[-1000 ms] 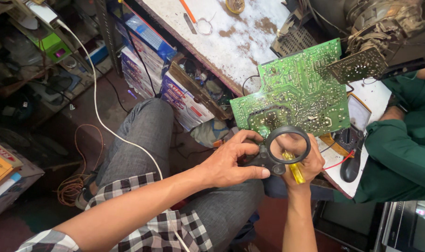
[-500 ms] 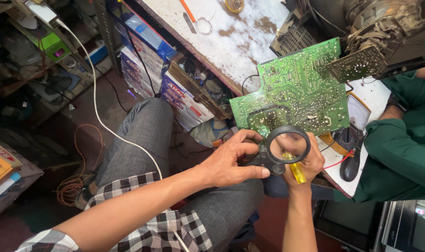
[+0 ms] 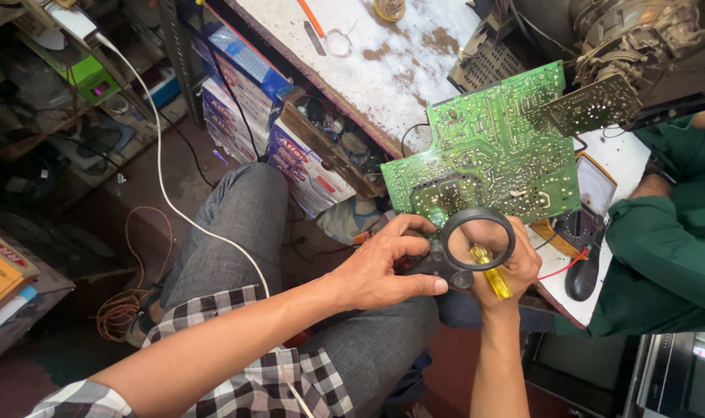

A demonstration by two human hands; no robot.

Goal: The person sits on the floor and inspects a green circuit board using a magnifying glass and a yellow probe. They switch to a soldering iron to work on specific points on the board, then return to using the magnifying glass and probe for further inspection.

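A green circuit board (image 3: 488, 151) stands tilted at the edge of the worn white workbench (image 3: 383, 46), solder side toward me. My left hand (image 3: 383, 267) grips the black handle of a round magnifying glass (image 3: 476, 240) held just below the board's lower edge. My right hand (image 3: 507, 271) sits under the lens and holds a yellow-handled tool (image 3: 493, 279); its tip is hidden behind the lens and fingers. Both hands touch each other near the magnifier's handle.
Another person in green sleeves (image 3: 670, 240) sits at the right beside a black multimeter (image 3: 588, 232). A white cable (image 3: 163, 186) crosses my grey-trousered knee (image 3: 236, 232). Stacked boxes (image 3: 244, 85) fill the shelf under the bench; coiled orange wire (image 3: 128, 310) lies on the floor.
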